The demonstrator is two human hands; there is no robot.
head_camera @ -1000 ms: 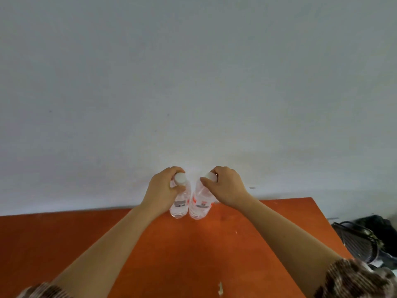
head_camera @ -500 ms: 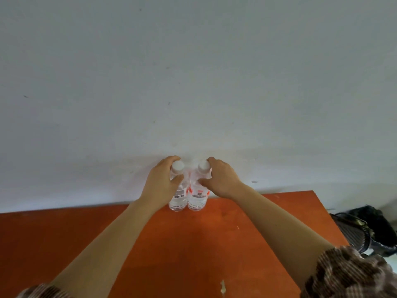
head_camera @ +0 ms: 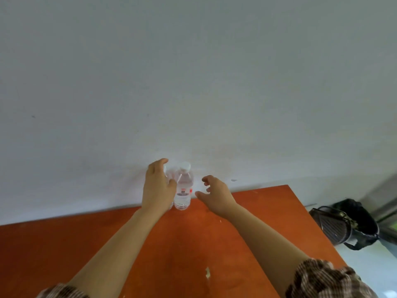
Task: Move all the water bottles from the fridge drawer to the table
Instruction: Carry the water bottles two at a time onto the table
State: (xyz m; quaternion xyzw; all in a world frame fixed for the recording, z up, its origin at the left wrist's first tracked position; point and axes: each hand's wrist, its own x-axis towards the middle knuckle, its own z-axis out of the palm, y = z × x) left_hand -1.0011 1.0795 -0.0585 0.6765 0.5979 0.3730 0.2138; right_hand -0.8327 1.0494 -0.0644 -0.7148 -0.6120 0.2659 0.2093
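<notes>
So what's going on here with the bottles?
A person is setting two water bottles upright at the far edge of an orange table, against the wall. The right hand is open and off the right bottle, which stands on its own. The left hand is around the left bottle, mostly hiding it, so its grip is unclear. A dark bag sits off to the right.

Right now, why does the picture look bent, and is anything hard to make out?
Head view: the wide lens bows the orange table edge and tilts the right side; light is soft, with no hard shadows; the clear bottle fades into the pale wall, and the second bottle hides behind the left hand.
</notes>
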